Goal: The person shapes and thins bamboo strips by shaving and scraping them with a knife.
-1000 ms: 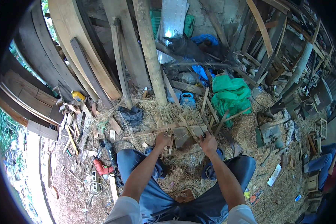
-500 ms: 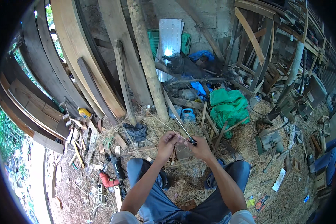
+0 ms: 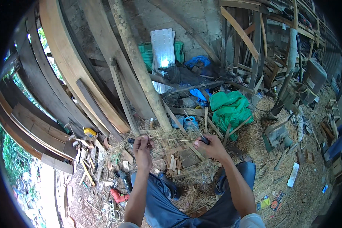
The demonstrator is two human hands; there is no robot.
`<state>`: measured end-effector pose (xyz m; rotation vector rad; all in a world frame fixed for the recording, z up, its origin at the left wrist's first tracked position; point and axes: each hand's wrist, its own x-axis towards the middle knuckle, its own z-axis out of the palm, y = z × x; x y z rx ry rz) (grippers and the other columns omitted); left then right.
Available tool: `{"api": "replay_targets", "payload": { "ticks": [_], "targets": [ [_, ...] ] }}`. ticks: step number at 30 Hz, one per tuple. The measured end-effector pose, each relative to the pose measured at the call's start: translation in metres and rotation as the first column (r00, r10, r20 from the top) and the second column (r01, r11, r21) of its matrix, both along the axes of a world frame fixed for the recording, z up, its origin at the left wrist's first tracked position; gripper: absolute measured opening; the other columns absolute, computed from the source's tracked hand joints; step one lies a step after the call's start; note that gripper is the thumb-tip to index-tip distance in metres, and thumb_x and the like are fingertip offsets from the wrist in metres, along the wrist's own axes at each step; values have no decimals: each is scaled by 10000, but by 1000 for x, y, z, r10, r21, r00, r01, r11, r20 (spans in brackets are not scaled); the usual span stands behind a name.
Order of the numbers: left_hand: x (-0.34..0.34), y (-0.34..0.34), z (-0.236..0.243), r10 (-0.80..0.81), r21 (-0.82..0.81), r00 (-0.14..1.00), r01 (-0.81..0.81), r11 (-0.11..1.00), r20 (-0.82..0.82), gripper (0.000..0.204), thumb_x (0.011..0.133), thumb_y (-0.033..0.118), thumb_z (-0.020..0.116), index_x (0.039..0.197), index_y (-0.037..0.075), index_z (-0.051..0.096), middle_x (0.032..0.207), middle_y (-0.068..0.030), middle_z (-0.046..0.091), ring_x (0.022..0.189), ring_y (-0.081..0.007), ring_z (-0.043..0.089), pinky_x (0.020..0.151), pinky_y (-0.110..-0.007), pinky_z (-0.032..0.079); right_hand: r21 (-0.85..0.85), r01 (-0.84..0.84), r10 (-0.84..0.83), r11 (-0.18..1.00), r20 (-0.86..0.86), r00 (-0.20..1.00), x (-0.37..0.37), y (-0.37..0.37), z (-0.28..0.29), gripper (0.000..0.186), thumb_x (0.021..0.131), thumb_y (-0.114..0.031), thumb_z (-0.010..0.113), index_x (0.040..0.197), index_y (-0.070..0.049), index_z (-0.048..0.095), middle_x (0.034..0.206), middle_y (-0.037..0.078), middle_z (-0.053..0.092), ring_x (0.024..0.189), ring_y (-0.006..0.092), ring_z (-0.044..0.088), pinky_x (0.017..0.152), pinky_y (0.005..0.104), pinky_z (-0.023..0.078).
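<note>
tan strip point(image 3: 171, 139) spans the middle of the frame

left of centre, the left hand point(image 3: 143, 149) has its grip pinched on one end of the strip. the other end reaches the right hand point(image 3: 213, 148), right of centre, whose grip is clenched round a black-handled tool point(image 3: 205, 140) slanting up and left. small wood pieces point(image 3: 173, 162) lie lower in the frame, near centre.

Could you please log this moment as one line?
left hand: grips thin strip | right hand: holds black-handled tool | thin strip: spans between hands | green sheet: beyond right hand
</note>
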<state>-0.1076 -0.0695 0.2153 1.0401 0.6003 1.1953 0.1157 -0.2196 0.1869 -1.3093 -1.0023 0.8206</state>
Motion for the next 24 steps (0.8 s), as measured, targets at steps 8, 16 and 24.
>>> {"api": "replay_targets", "payload": {
  "ticks": [8,16,24],
  "targets": [
    [6,-33,55,826,945,459,195,264,-326,365,805,116,638,1135,1,536,1028,-152,601,1019,-324,520,950,-427,339,-76,18,-9,997,115,993,17,-11,13,270,823,-273,668,864,-6,661,700,-8,588,657,59,472,600,265,395],
    [18,-53,29,181,446,457,580,681,-871,178,882,138,591,1002,12,623,816,-144,650,699,-260,613,652,-328,462,98,96,-100,991,42,994,18,-9,11,275,880,-271,623,986,-18,645,677,-12,551,606,64,459,548,259,371],
    [32,-69,20,-159,254,671,474,843,-725,178,943,141,531,1055,48,633,614,7,496,576,-53,447,523,-233,375,218,140,-121,966,-98,988,1,-15,18,194,995,-180,411,1116,-41,471,589,-14,427,495,45,389,443,190,318]
  ]
}}
